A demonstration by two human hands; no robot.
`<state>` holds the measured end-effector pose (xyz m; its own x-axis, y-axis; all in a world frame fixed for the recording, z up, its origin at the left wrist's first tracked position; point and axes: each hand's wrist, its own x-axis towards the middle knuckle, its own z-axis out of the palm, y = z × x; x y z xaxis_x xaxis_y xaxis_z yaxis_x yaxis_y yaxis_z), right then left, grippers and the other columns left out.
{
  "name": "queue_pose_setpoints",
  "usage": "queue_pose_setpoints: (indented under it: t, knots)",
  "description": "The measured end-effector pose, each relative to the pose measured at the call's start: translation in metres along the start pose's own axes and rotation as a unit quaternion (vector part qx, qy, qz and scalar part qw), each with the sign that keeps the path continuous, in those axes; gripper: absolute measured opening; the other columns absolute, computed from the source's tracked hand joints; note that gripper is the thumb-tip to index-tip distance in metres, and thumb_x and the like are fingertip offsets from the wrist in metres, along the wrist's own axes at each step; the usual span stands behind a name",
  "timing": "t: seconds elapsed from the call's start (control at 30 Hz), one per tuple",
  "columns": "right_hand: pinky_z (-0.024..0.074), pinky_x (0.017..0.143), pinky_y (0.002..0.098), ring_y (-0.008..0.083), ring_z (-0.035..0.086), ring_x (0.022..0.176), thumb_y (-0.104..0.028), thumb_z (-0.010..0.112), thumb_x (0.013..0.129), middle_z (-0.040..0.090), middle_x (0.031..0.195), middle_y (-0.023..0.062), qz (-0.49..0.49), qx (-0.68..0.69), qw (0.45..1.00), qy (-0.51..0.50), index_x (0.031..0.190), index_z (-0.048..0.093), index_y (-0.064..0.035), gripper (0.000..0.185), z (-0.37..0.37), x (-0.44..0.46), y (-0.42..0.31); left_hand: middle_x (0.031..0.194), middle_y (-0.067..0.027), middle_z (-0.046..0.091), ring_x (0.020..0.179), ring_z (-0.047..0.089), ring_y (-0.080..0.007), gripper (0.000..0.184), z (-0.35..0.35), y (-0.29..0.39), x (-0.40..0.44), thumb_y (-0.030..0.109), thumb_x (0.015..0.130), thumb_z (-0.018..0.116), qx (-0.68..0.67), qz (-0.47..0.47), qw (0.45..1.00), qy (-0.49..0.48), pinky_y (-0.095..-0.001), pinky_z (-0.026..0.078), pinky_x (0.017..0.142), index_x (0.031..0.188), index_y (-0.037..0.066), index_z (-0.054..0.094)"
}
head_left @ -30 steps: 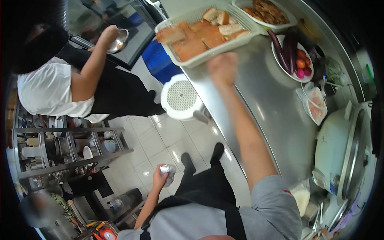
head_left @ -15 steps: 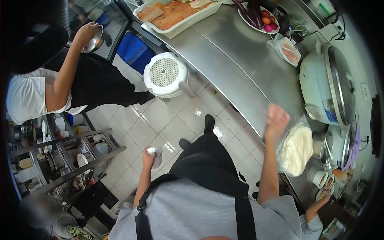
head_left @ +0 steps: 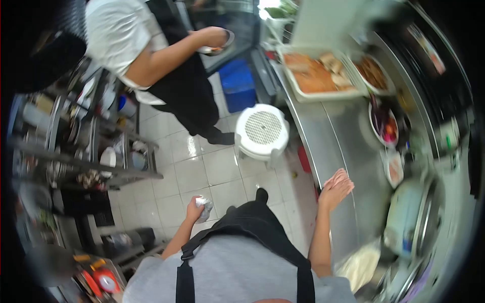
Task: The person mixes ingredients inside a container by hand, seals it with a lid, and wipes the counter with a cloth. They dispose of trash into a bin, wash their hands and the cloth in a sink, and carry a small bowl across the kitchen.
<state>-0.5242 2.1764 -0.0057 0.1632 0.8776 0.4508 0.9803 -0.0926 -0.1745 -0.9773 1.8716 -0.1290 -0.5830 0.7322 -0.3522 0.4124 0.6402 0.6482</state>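
My left hand (head_left: 192, 209) hangs over the floor, closed round a crumpled clear plastic bag (head_left: 204, 208); whatever the bag may contain cannot be made out. My right hand (head_left: 334, 195) is at the steel counter (head_left: 320, 132), its fingers pressed over a folded pink cloth (head_left: 339, 178) that lies near the counter's front edge. Behind that hand, nearer my body, rests a blurred bag of pale, dough-like stuff (head_left: 361, 263).
A white tray of orange fish fillets (head_left: 314, 94) and a plate of vegetables (head_left: 375, 132) stand on the counter, with a large cooker (head_left: 404, 217) to the right. A white stool (head_left: 261, 129) and blue crate (head_left: 237, 83) are on the floor. A co-worker (head_left: 187, 76) holds a metal bowl.
My view has swung, so stool, tray and co-worker sit further right. My right hand, blurred before, has come down further along the counter, away from the dough bag. My left hand keeps the plastic bag.
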Motion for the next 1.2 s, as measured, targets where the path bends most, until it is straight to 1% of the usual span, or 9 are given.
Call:
queue_pose_setpoints:
  t: [0.2, 0.3, 0.43, 0.5, 0.63, 0.77, 0.9, 1.0, 1.2]
  knots:
    - [0.0218, 0.115, 0.043, 0.0371, 0.026, 0.139, -0.014, 0.051, 0.084, 0.038, 0.145, 0.0193, -0.163, 0.133, 0.975, -0.072, 0.137, 0.043, 0.0011, 0.056, 0.064, 0.084, -0.095, 0.098, -0.0199, 0.066, 0.094, 0.064, -0.0371, 0.045, 0.006, 0.077, 0.032, 0.008, 0.072, 0.064, -0.057, 0.016, 0.995, 0.075, -0.043, 0.051, 0.083, 0.116, 0.011, 0.055]
    - [0.0382, 0.106, 0.0381, 0.037, 0.048, 0.124, -0.002, 0.052, 0.079, 0.053, 0.132, 0.0188, -0.23, 0.284, 0.921, -0.136, 0.122, 0.058, 0.0002, 0.044, 0.081, 0.097, -0.138, 0.1, -0.0199, 0.066, 0.096, 0.063, -0.0369, 0.044, 0.001, 0.099, 0.031, 0.006, 0.073, 0.064, -0.099, -0.003, 0.988, 0.12, -0.043, 0.05, 0.084, 0.116, 0.011, 0.055]
    - [0.052, 0.077, 0.027, 0.0134, 0.063, 0.086, 0.01, 0.049, 0.079, 0.067, 0.095, 0.0093, -0.148, 0.625, 0.649, -0.407, 0.092, 0.066, 0.003, 0.023, 0.112, 0.05, -0.214, 0.1, -0.0205, 0.066, 0.096, 0.063, -0.0366, 0.045, -0.006, 0.086, -0.005, 0.006, 0.072, 0.065, -0.111, -0.078, 0.973, 0.189, -0.0428, 0.05, 0.084, 0.115, 0.011, 0.055]
    - [0.0512, 0.072, 0.0257, 0.0135, 0.062, 0.082, 0.009, 0.046, 0.079, 0.066, 0.091, 0.0071, -0.116, 0.678, 0.514, -0.512, 0.091, 0.063, 0.0009, 0.022, 0.116, 0.009, -0.251, 0.099, -0.0207, 0.066, 0.095, 0.064, -0.0367, 0.044, -0.004, 0.064, -0.029, 0.007, 0.072, 0.065, -0.096, -0.12, 0.958, 0.242, -0.0429, 0.051, 0.083, 0.115, 0.011, 0.055]
    - [0.0518, 0.081, 0.0324, 0.0209, 0.064, 0.09, 0.001, 0.044, 0.079, 0.066, 0.097, 0.0125, -0.065, 0.529, 0.432, -0.728, 0.095, 0.057, -0.0016, 0.02, 0.058, -0.031, -0.321, 0.095, -0.0209, 0.066, 0.091, 0.064, -0.0379, 0.043, 0.022, -0.02, -0.073, 0.009, 0.07, 0.066, -0.097, -0.236, 0.919, 0.299, -0.0437, 0.051, 0.081, 0.112, 0.01, 0.056]
    - [0.055, 0.078, 0.0391, 0.0287, 0.066, 0.091, -0.011, 0.049, 0.085, 0.064, 0.097, 0.0182, -0.041, 0.518, 0.247, -0.818, 0.099, 0.051, -0.0049, 0.016, 0.031, -0.046, -0.387, 0.095, -0.0215, 0.066, 0.091, 0.065, -0.0383, 0.043, 0.028, -0.077, -0.098, 0.012, 0.069, 0.065, -0.133, -0.354, 0.847, 0.373, -0.0442, 0.052, 0.081, 0.111, 0.009, 0.056]
    - [0.0569, 0.068, 0.039, 0.0292, 0.067, 0.081, -0.024, 0.059, 0.092, 0.065, 0.091, 0.0188, -0.03, 0.517, 0.275, -0.81, 0.096, 0.05, -0.0062, 0.021, -0.022, -0.05, -0.47, 0.095, -0.0223, 0.066, 0.092, 0.065, -0.0378, 0.042, 0.012, -0.133, -0.077, 0.013, 0.07, 0.064, -0.175, -0.402, 0.809, 0.391, -0.0439, 0.052, 0.081, 0.111, 0.009, 0.056]
    - [0.0557, 0.058, 0.0348, 0.0265, 0.068, 0.073, -0.015, 0.061, 0.09, 0.065, 0.089, 0.0164, -0.06, 0.546, 0.288, -0.784, 0.089, 0.048, -0.0063, 0.015, -0.019, -0.073, -0.544, 0.096, -0.0224, 0.066, 0.093, 0.065, -0.0373, 0.042, -0.038, -0.183, -0.04, 0.014, 0.07, 0.065, -0.161, -0.38, 0.826, 0.384, -0.0435, 0.052, 0.081, 0.112, 0.009, 0.056]
    - [0.0528, 0.068, 0.0277, 0.0156, 0.064, 0.081, -0.01, 0.061, 0.085, 0.064, 0.094, 0.0072, -0.094, 0.508, 0.329, -0.79, 0.107, 0.052, -0.0042, 0.024, -0.027, -0.128, -0.651, 0.099, -0.0224, 0.066, 0.093, 0.065, -0.0378, 0.046, -0.162, -0.218, 0.041, 0.016, 0.07, 0.069, -0.131, -0.273, 0.896, 0.325, -0.0435, 0.052, 0.082, 0.114, 0.01, 0.054]
